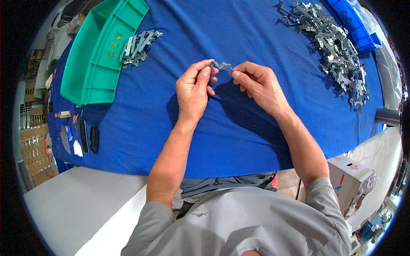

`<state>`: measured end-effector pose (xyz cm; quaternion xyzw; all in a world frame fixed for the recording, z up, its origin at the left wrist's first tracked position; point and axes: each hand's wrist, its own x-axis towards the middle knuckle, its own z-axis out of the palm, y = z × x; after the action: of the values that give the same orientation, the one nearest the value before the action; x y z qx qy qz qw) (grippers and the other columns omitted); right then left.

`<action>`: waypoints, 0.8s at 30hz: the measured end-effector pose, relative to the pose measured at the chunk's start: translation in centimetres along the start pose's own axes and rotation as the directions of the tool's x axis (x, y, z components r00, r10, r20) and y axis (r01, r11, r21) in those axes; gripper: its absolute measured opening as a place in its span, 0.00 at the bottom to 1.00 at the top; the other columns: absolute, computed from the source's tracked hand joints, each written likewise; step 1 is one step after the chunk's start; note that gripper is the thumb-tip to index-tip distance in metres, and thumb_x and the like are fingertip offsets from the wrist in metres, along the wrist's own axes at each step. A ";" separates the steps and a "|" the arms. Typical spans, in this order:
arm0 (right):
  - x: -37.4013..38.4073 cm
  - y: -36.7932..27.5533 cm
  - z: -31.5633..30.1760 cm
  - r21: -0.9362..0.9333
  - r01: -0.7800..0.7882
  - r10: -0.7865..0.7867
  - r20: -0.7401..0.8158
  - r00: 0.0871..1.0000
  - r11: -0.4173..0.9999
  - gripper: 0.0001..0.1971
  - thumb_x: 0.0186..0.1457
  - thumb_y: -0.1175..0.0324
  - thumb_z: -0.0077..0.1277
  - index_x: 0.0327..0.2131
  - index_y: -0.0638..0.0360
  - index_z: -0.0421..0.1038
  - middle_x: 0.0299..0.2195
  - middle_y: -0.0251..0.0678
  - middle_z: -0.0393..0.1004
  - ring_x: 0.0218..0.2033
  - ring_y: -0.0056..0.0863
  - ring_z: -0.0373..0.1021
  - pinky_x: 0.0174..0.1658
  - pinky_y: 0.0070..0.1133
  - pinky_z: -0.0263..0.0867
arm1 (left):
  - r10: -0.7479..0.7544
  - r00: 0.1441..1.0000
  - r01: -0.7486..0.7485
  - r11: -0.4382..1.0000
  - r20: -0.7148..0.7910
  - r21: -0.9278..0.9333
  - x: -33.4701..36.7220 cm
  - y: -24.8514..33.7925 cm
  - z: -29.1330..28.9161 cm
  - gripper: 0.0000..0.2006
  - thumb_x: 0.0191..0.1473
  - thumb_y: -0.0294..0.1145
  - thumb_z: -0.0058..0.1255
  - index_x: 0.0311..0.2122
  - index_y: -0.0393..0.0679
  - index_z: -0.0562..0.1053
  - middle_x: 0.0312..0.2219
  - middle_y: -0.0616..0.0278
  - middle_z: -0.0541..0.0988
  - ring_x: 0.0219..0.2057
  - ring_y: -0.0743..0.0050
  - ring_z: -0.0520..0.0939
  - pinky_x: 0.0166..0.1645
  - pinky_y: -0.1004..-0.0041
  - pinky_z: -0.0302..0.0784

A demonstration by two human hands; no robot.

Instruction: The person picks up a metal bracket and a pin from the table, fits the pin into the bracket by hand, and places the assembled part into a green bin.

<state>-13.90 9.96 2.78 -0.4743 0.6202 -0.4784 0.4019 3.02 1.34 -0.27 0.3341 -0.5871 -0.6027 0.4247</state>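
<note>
Over the middle of the blue cloth (213,141), a small grey metal bracket (222,65) is held up between my two hands. My left hand (194,87) pinches its left end between thumb and fingers. At its right side my right hand (258,83) is closed, thumb against forefinger, on a thin end that looks like part of the same bracket or a small pin; I cannot tell which. A small pile of similar metal brackets (139,48) lies to the left, beside a green bin (100,64). Far right, a large heap of metal brackets (335,51) is spread out.
A blue bin (356,25) stands behind the large heap. Dark elongated items (87,137), a small bottle (63,114) and a white scrap (77,148) lie at the left. A dark cylinder (388,116) sits at the right edge. A cardboard box (348,177) stands below the table.
</note>
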 end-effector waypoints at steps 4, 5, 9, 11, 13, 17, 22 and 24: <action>0.0 0.4 0.0 0.027 0.013 -0.012 -0.027 1.000 1.000 0.12 0.62 0.64 0.52 0.36 0.65 0.76 0.23 0.33 0.76 0.24 0.17 0.68 0.28 0.21 0.65 | -0.007 1.000 0.006 0.999 0.027 0.036 0.0 0.0 0.1 0.11 0.64 0.27 0.48 0.48 0.38 0.76 0.35 0.59 0.82 0.30 0.80 0.80 0.24 0.83 0.74; 0.1 0.6 -0.1 0.027 0.013 -0.012 -0.028 1.000 1.000 0.12 0.62 0.64 0.52 0.36 0.65 0.76 0.23 0.33 0.76 0.24 0.17 0.68 0.28 0.21 0.65 | 0.001 0.999 -0.003 0.999 0.036 0.048 0.0 0.0 0.1 0.11 0.64 0.28 0.48 0.48 0.38 0.76 0.35 0.59 0.82 0.30 0.81 0.80 0.24 0.84 0.74; 0.2 0.9 -0.1 -0.094 0.046 -0.049 -0.027 0.998 0.994 0.12 0.61 0.65 0.52 0.36 0.66 0.75 0.22 0.36 0.75 0.23 0.18 0.68 0.28 0.23 0.64 | -0.014 0.999 0.013 0.999 0.033 0.042 -0.2 0.2 0.1 0.11 0.64 0.28 0.48 0.48 0.38 0.76 0.35 0.59 0.82 0.30 0.81 0.80 0.24 0.84 0.73; 0.1 0.9 -0.1 -0.086 0.057 -0.062 -0.047 0.997 0.995 0.12 0.61 0.65 0.52 0.36 0.67 0.75 0.22 0.36 0.75 0.23 0.19 0.68 0.27 0.23 0.64 | 0.012 0.999 -0.015 0.998 0.044 0.057 -0.2 0.3 0.1 0.11 0.63 0.28 0.49 0.48 0.39 0.77 0.36 0.60 0.82 0.30 0.83 0.79 0.25 0.85 0.72; 0.1 1.0 -0.2 -0.154 0.058 -0.067 -0.054 0.996 0.986 0.11 0.61 0.65 0.52 0.36 0.66 0.75 0.21 0.36 0.74 0.23 0.19 0.69 0.28 0.23 0.65 | 0.094 0.992 -0.105 0.983 0.081 0.149 -0.1 0.2 0.0 0.10 0.63 0.27 0.50 0.47 0.39 0.78 0.36 0.60 0.82 0.31 0.83 0.79 0.28 0.84 0.72; 0.2 0.8 -0.3 -0.120 -0.051 0.048 -0.021 0.999 0.992 0.11 0.61 0.66 0.51 0.39 0.66 0.75 0.24 0.35 0.75 0.24 0.18 0.70 0.29 0.21 0.68 | 0.273 0.950 -0.305 0.913 0.150 0.271 0.0 0.2 0.0 0.10 0.61 0.25 0.51 0.45 0.39 0.80 0.37 0.60 0.83 0.36 0.78 0.81 0.39 0.80 0.75; 0.5 0.8 -1.1 0.324 -0.179 0.160 0.084 0.984 0.929 0.11 0.64 0.65 0.49 0.42 0.62 0.75 0.30 0.28 0.72 0.28 0.14 0.68 0.32 0.15 0.68 | 0.295 0.935 -0.343 0.894 0.198 0.287 0.1 0.3 0.2 0.09 0.59 0.23 0.52 0.42 0.37 0.80 0.35 0.57 0.83 0.39 0.72 0.82 0.45 0.75 0.76; 0.5 0.9 -1.1 0.288 -0.167 0.150 0.081 0.985 0.943 0.11 0.64 0.64 0.49 0.42 0.62 0.74 0.29 0.27 0.72 0.28 0.14 0.67 0.31 0.15 0.68 | 0.306 0.929 -0.359 0.884 0.210 0.299 0.1 0.4 0.3 0.08 0.57 0.23 0.53 0.41 0.37 0.81 0.34 0.56 0.83 0.37 0.70 0.83 0.44 0.74 0.77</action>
<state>-15.20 9.76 2.14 -0.3716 0.5665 -0.5174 0.5228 2.71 1.40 0.14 0.2465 -0.7603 -0.4375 0.4120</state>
